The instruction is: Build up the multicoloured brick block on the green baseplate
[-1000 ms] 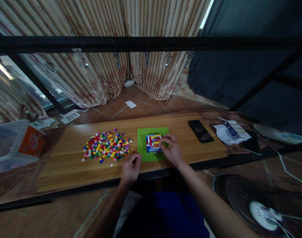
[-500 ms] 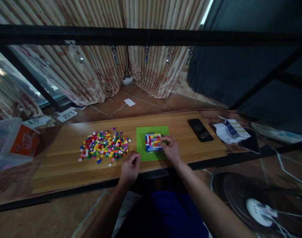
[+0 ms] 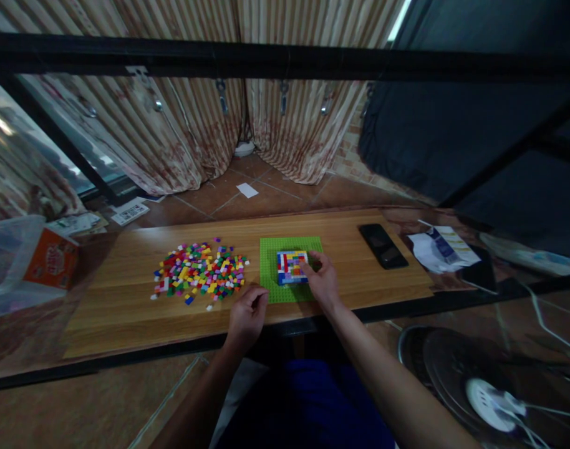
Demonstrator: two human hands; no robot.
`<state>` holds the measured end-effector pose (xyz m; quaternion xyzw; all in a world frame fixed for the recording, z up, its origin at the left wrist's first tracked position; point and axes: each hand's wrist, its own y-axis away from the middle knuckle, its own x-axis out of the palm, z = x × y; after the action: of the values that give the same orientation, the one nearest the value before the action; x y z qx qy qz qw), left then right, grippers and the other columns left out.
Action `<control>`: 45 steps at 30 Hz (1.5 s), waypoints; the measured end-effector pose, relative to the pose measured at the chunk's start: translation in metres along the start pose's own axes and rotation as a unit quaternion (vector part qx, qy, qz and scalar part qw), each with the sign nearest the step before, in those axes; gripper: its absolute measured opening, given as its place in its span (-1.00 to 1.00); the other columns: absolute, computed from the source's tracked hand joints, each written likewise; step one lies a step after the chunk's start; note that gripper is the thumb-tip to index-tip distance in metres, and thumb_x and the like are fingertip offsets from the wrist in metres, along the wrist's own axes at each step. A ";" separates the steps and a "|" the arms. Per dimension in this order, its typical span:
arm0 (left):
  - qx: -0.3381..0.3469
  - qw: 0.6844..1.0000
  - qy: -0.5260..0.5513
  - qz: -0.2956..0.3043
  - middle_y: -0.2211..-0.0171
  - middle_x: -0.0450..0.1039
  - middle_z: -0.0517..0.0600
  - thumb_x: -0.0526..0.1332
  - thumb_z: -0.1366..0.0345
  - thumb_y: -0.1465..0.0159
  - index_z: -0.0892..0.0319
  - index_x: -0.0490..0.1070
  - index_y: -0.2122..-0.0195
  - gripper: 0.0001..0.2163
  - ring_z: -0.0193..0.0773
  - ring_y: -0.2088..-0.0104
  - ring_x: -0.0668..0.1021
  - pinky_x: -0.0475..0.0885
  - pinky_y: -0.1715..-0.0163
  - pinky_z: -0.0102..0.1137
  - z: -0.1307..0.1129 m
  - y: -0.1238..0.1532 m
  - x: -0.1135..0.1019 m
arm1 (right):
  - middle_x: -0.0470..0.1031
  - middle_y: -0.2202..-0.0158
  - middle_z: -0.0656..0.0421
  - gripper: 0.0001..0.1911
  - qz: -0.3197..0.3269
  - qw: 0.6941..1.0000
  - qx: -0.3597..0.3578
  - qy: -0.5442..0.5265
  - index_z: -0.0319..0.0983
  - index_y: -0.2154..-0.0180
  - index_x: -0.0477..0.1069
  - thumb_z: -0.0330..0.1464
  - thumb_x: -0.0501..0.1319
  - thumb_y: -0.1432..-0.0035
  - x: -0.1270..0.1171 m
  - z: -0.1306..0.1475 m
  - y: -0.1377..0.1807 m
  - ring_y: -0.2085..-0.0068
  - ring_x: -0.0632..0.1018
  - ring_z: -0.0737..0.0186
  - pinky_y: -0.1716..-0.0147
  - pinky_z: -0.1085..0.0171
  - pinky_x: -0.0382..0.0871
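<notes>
A green studded baseplate (image 3: 267, 259) lies on the wooden board. On it stands a low rectangular build of multicoloured toy bricks (image 3: 292, 269), with blue and white along its sides. At the build's right edge is my right hand (image 3: 324, 279), the thumb reaching over its top and the index finger apart from the thumb. No brick shows between these fingers. My left hand (image 3: 248, 315) rests by the baseplate's front left corner, its fingers curled together; whatever they may hold is hidden. Left of it, many loose small bricks (image 3: 198, 271) are spread in a pile.
The wooden board (image 3: 140, 324) carries a black phone (image 3: 383, 246) on its right side. Beyond its right end lie crumpled white packaging (image 3: 444, 248) and a dark flat device (image 3: 480, 269). A clear plastic bin (image 3: 14, 255) stands left. A black metal bar (image 3: 285, 60) crosses ahead.
My right thumb and index finger have spread apart slightly at the build's right edge. My left hand keeps its curled pose. The whole view has shifted a little.
</notes>
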<state>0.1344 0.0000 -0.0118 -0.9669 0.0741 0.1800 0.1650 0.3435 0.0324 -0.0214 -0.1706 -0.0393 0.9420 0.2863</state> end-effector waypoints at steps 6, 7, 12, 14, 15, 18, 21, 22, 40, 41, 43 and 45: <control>-0.009 1.000 -0.011 0.005 0.34 0.47 0.01 0.14 0.34 -0.29 0.15 0.46 0.33 -0.88 -0.27 0.29 0.52 0.42 0.25 -0.40 -0.003 0.000 -0.001 | 0.56 0.19 0.03 -0.57 0.027 0.999 0.007 -0.017 -0.25 0.12 0.46 -0.15 0.28 -0.01 0.001 0.000 0.001 0.17 0.54 0.08 0.14 0.09 0.42; -0.012 1.000 -0.011 0.006 0.33 0.48 0.01 0.14 0.34 -0.29 0.15 0.46 0.32 -0.88 -0.26 0.28 0.52 0.42 0.25 -0.40 -0.003 0.000 -0.001 | 0.57 0.19 0.03 -0.57 0.031 0.999 0.008 -0.021 -0.25 0.12 0.46 -0.14 0.27 -0.01 0.002 0.001 0.002 0.18 0.55 0.08 0.14 0.09 0.42; -0.018 1.000 -0.006 0.008 0.34 0.47 0.01 0.14 0.34 -0.28 0.16 0.46 0.32 -0.89 -0.26 0.28 0.52 0.42 0.24 -0.39 -0.002 0.001 0.000 | 0.57 0.22 0.03 -0.60 0.034 0.998 0.013 -0.043 -0.26 0.17 0.46 -0.13 0.27 -0.02 0.003 0.002 0.003 0.22 0.55 0.11 0.16 0.10 0.43; -0.017 1.000 -0.004 0.009 0.34 0.47 0.01 0.14 0.34 -0.28 0.15 0.45 0.32 -0.89 -0.26 0.28 0.53 0.42 0.23 -0.39 -0.002 0.001 0.000 | 0.57 0.22 0.03 -0.60 0.037 0.998 0.014 -0.057 -0.26 0.17 0.45 -0.14 0.27 -0.02 0.004 0.002 0.004 0.23 0.56 0.12 0.16 0.10 0.44; -0.018 1.000 -0.003 0.010 0.33 0.47 0.01 0.14 0.34 -0.28 0.15 0.45 0.31 -0.89 -0.26 0.27 0.53 0.42 0.22 -0.39 -0.002 0.001 0.000 | 0.57 0.22 0.03 -0.60 0.038 0.997 0.015 -0.063 -0.26 0.17 0.45 -0.14 0.27 -0.01 0.004 0.002 0.004 0.23 0.56 0.12 0.16 0.10 0.44; -0.024 1.000 -0.002 0.011 0.33 0.48 0.01 0.13 0.33 -0.29 0.15 0.46 0.32 -0.88 -0.26 0.28 0.52 0.42 0.22 -0.38 -0.003 0.001 0.000 | 0.58 0.21 0.02 -0.60 0.042 0.996 0.020 -0.079 -0.26 0.16 0.45 -0.14 0.28 -0.01 0.005 0.003 0.004 0.22 0.57 0.12 0.16 0.10 0.45; -0.021 1.000 -0.002 0.006 0.36 0.47 0.01 0.13 0.32 -0.29 0.16 0.46 0.35 -0.87 -0.25 0.30 0.51 0.43 0.26 -0.37 -0.002 0.001 0.001 | 0.59 0.21 0.02 -0.60 0.053 0.994 0.030 -0.087 -0.26 0.17 0.46 -0.14 0.29 0.00 0.004 0.005 0.005 0.23 0.58 0.11 0.17 0.10 0.47; -0.020 1.000 0.000 0.001 0.37 0.46 0.01 0.13 0.31 -0.28 0.16 0.46 0.35 -0.86 -0.25 0.30 0.51 0.43 0.27 -0.38 -0.003 0.002 0.002 | 0.59 0.21 0.02 -0.59 0.058 0.994 0.035 -0.085 -0.26 0.18 0.46 -0.13 0.30 0.01 0.003 0.006 0.005 0.24 0.58 0.11 0.17 0.10 0.47; 0.018 0.975 -0.218 -0.032 0.23 0.51 0.02 0.16 0.32 -0.28 0.10 0.50 0.29 -0.88 -0.22 0.18 0.55 0.47 0.15 -0.32 0.018 0.034 -0.096 | 0.54 0.24 0.10 -0.75 0.226 0.948 -0.210 0.073 -0.15 0.21 0.52 -0.28 0.08 -0.24 0.030 0.070 0.056 0.21 0.54 0.12 0.18 0.13 0.41; 0.029 0.974 -0.223 -0.022 0.24 0.51 0.02 0.15 0.32 -0.29 0.10 0.50 0.29 -0.88 -0.23 0.20 0.55 0.47 0.16 -0.33 0.019 0.031 -0.099 | 0.54 0.25 0.09 -0.74 0.237 0.942 -0.221 0.085 -0.16 0.21 0.52 -0.30 0.07 -0.24 0.042 0.073 0.052 0.21 0.54 0.12 0.20 0.15 0.40; 0.047 0.972 -0.228 -0.018 0.26 0.50 0.03 0.15 0.33 -0.29 0.11 0.50 0.30 -0.87 -0.24 0.23 0.54 0.47 0.18 -0.33 0.022 0.024 -0.104 | 0.55 0.26 0.09 -0.74 0.251 0.932 -0.235 0.113 -0.16 0.21 0.53 -0.34 0.07 -0.22 0.068 0.076 0.039 0.24 0.54 0.14 0.20 0.17 0.39; 0.060 0.972 -0.227 -0.024 0.27 0.50 0.03 0.16 0.34 -0.28 0.11 0.50 0.30 -0.88 -0.23 0.22 0.54 0.47 0.18 -0.32 0.025 0.018 -0.107 | 0.56 0.28 0.11 -0.76 0.242 0.930 -0.232 0.148 -0.14 0.25 0.54 -0.38 0.09 -0.19 0.095 0.077 0.021 0.25 0.54 0.15 0.18 0.18 0.38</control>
<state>0.0238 0.0006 0.0009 -0.8906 0.0217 0.3860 0.2394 0.2319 0.0692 0.0186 -0.3745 -0.1711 0.9113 0.0050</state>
